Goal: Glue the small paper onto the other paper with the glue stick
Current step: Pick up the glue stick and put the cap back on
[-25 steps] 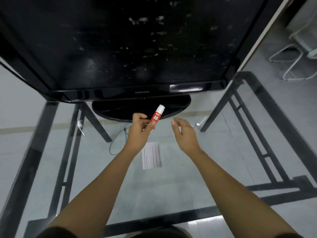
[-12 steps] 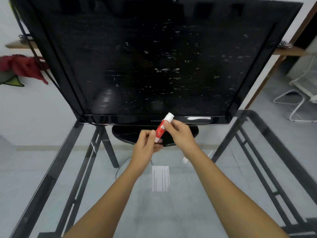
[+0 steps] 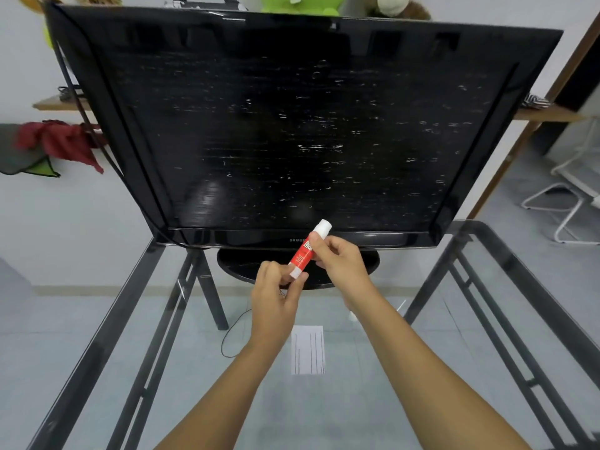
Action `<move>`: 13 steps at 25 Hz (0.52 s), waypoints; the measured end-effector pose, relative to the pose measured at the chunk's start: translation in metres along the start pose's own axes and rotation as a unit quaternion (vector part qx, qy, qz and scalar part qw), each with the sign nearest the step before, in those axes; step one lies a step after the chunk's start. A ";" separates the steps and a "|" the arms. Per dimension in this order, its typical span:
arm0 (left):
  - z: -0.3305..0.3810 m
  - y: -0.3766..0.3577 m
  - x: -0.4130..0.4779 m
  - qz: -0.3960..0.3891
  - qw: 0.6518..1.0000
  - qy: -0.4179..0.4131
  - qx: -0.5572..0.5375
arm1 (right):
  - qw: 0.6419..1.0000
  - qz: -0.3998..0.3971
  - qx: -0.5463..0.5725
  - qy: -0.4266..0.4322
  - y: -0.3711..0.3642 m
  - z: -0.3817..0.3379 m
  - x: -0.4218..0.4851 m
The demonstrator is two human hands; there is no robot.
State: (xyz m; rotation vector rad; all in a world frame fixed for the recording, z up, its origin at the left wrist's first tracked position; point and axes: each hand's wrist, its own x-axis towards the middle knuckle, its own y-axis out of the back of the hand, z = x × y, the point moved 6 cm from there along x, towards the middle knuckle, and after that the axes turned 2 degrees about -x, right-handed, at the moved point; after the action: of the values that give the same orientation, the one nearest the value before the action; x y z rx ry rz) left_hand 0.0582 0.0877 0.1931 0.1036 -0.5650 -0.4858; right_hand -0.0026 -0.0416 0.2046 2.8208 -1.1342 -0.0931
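A red glue stick [image 3: 303, 254] with a white cap and a white base is held tilted above the glass table. My left hand [image 3: 276, 293] pinches its white base. My right hand [image 3: 341, 264] grips the upper part just below the cap, which is still on. A small white lined paper [image 3: 308, 349] lies flat on the glass between my forearms, below the hands. I see only this one paper.
A big black TV [image 3: 292, 131] on an oval stand fills the far side of the glass table [image 3: 130, 319], which has a black metal frame. A thin cable lies left of the paper. A white chair frame [image 3: 571, 203] stands on the floor at right.
My right hand came over and took hold of the upper end of the glue stick, which only the left hand held before. The camera tilted up, showing more of the TV.
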 end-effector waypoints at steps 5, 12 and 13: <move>-0.014 -0.014 -0.003 -0.056 0.924 0.247 -0.286 | 1.000 -0.012 -0.010 0.027 0.006 0.000 -0.002; -0.026 -0.035 -0.025 -0.167 0.702 0.602 -0.342 | 0.999 -0.009 -0.039 0.029 0.012 0.009 -0.009; -0.026 -0.035 -0.025 -0.160 0.709 0.606 -0.324 | 0.999 -0.008 -0.040 0.031 0.010 0.008 -0.010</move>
State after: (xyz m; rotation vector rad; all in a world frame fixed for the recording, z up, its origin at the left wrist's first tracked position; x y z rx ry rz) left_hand 0.0399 0.0678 0.1513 -0.1657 0.9697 -0.8048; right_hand -0.0176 -0.0429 0.1975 2.7427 -1.0716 -0.0510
